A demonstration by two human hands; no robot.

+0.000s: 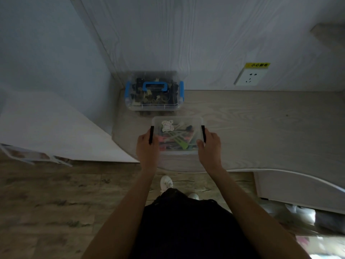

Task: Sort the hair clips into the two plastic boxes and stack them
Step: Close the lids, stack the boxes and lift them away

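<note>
We grip the clear lidded plastic box of bright hair clips (177, 135) — left hand (147, 144) and right hand (210, 144) clamped on its black side latches — just before the blue-handled clear box of dark clips (154, 92) on the pale wooden desk (261, 128).

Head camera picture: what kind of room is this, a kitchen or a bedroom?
Probably a bedroom or study at home, not a kitchen. A pale wooden desk stands against a wall with a power socket, the floor is wood-look planks, and boxes of hair clips sit on the desk.
</note>
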